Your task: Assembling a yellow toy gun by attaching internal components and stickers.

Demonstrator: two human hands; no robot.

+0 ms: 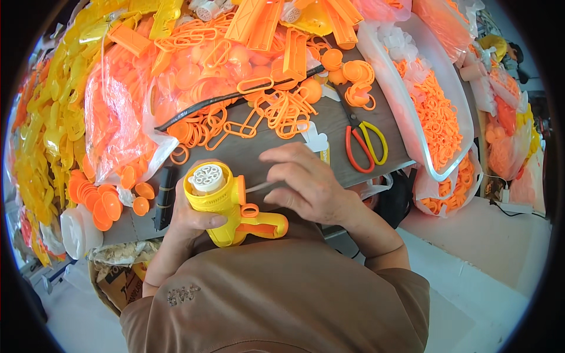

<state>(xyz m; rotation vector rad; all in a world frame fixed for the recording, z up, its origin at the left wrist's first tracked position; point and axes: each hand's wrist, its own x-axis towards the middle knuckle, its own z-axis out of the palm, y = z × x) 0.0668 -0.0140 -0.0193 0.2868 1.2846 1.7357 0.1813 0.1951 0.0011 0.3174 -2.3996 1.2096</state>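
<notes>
My left hand is closed around a yellow toy bubble gun, its thumb across the body. The gun's round front, with a white nozzle full of small holes, faces up. Its handle, with an orange inset, points right. An orange ring-shaped piece sits at the gun's side. From the orange part of that side a thin pale rod sticks out toward my right hand. The fingers of that hand are bent and apart, with the rod's end close by; no firm grip on it shows.
Red-and-yellow-handled scissors lie right on the grey table. Beyond are orange chain links, a black strip and bagged orange parts. A white tub of small orange pieces stands right; yellow parts pile left.
</notes>
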